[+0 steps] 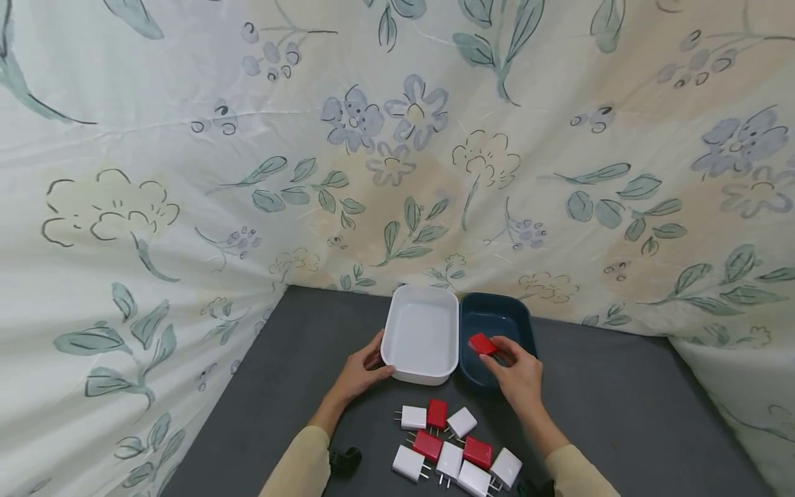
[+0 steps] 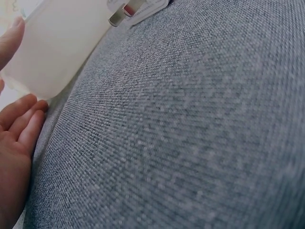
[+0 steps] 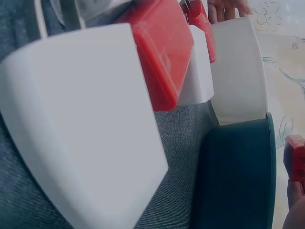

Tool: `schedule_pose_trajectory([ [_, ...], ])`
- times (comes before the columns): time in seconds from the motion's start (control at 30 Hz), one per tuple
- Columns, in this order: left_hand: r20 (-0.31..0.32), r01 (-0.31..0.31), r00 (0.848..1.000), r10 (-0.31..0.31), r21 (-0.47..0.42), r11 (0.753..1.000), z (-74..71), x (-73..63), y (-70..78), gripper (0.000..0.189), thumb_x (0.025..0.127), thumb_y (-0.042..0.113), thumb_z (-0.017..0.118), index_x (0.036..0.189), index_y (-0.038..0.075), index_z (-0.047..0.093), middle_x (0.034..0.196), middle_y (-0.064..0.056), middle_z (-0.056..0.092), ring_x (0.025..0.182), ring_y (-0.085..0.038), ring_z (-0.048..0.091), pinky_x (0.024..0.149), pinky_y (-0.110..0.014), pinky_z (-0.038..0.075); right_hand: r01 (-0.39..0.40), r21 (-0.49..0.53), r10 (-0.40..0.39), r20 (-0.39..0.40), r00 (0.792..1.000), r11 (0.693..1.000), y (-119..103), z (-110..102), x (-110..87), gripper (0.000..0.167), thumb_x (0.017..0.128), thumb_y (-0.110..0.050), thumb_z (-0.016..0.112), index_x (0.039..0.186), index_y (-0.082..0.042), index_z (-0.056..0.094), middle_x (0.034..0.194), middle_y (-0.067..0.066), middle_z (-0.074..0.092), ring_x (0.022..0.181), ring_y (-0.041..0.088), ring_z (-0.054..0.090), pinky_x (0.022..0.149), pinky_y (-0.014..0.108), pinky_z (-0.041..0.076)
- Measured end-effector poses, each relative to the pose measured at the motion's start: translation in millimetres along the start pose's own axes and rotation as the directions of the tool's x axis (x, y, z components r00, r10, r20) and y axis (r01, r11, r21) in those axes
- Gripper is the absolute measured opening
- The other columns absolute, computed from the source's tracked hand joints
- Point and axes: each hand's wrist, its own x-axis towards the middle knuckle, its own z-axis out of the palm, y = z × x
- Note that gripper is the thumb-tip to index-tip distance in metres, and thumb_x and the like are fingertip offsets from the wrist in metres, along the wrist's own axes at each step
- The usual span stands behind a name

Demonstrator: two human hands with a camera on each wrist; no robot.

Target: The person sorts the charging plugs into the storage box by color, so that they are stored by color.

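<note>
Dark grey woven surface, laden at far side and near

A white bin and a dark blue bin stand just beside each other toward the far edge. Nearer, in a loose cluster, lie six white plugs and three red plugs, turned different ways, several of them touching.

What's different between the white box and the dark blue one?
The white box is pale, the blue box dark. The left hand touches the white box; the right hand holds a red plug above the blue box. Both are open-topped with rounded corners.
</note>
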Motion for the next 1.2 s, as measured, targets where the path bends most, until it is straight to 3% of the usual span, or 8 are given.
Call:
schedule_pose_trajectory([
  [0.23, 0.007, 0.008, 1.0, -0.008, -0.005, 1.0, 1.0, 1.4, -2.4, 0.086, 0.087, 0.019, 0.074, 0.155, 0.008, 0.022, 0.157, -0.011, 0.031, 0.141, -0.028, 0.04, 0.113, -0.045, 0.037, 0.011, 0.012, -0.011, -0.014, 1.0, 1.0, 2.6, 0.4, 5.0, 0.044, 0.077, -0.014, 0.083, 0.118, -0.005, 0.069, 0.115, 0.014, 0.072, 0.101, 0.03, 0.071, 0.089, 0.033, 0.052],
  [0.47, -0.029, 0.012, 1.0, -0.012, -0.003, 1.0, 6.0, 9.0, -32.3, 0.088, 0.086, 0.019, 0.075, 0.156, 0.013, 0.022, 0.158, -0.007, 0.03, 0.141, -0.026, 0.04, 0.114, -0.045, 0.036, 0.029, 0.042, -0.028, -0.035, 0.999, 0.999, 2.9, -0.6, 10.6, 0.041, 0.077, -0.008, 0.083, 0.116, -0.005, 0.069, 0.113, 0.014, 0.072, 0.101, 0.028, 0.071, 0.085, 0.016, 0.052],
  [0.57, -0.053, 0.007, 0.999, -0.007, 0.008, 1.0, 6.7, 9.2, -36.1, 0.087, 0.086, 0.02, 0.076, 0.155, 0.018, 0.024, 0.157, -0.003, 0.034, 0.14, -0.023, 0.042, 0.113, -0.043, 0.038, 0.056, 0.062, -0.053, -0.047, 0.997, 0.996, 0.3, -1.5, 12.0, 0.04, 0.077, -0.004, 0.081, 0.115, -0.005, 0.069, 0.112, 0.012, 0.073, 0.101, 0.026, 0.071, 0.083, 0.007, 0.05],
  [0.73, -0.067, 0.015, 0.998, -0.015, -0.009, 1.0, 6.3, 8.2, -34.2, 0.086, 0.084, 0.022, 0.077, 0.155, 0.023, 0.027, 0.156, 0.002, 0.037, 0.139, -0.018, 0.043, 0.113, -0.039, 0.039, 0.069, 0.052, -0.066, -0.051, 0.996, 0.996, -2.5, -2.5, 11.1, 0.038, 0.077, -0.004, 0.08, 0.114, -0.007, 0.07, 0.11, 0.009, 0.073, 0.099, 0.023, 0.072, 0.08, 0.0, 0.047],
  [1.0, -0.052, 0.014, 0.999, -0.014, 0.007, 1.0, 5.6, 7.7, -31.9, 0.086, 0.086, 0.021, 0.076, 0.155, 0.021, 0.025, 0.157, -0.003, 0.035, 0.141, -0.022, 0.041, 0.114, -0.043, 0.037, 0.088, 0.053, -0.087, -0.025, 0.996, 0.995, -5.1, -4.2, 5.5, 0.037, 0.078, -0.004, 0.08, 0.114, -0.005, 0.07, 0.11, 0.011, 0.073, 0.098, 0.025, 0.072, 0.081, 0.003, 0.05],
  [1.2, 0.0, 0.019, 1.0, -0.019, -0.009, 1.0, 1.2, 2.8, -11.7, 0.087, 0.087, 0.021, 0.074, 0.156, 0.011, 0.02, 0.158, -0.01, 0.031, 0.143, -0.027, 0.037, 0.115, -0.046, 0.035, 0.079, 0.044, -0.079, -0.014, 0.997, 0.996, -5.3, -5.1, 1.5, 0.037, 0.079, -0.005, 0.08, 0.115, -0.007, 0.07, 0.11, 0.009, 0.074, 0.098, 0.023, 0.072, 0.082, 0.01, 0.053],
])
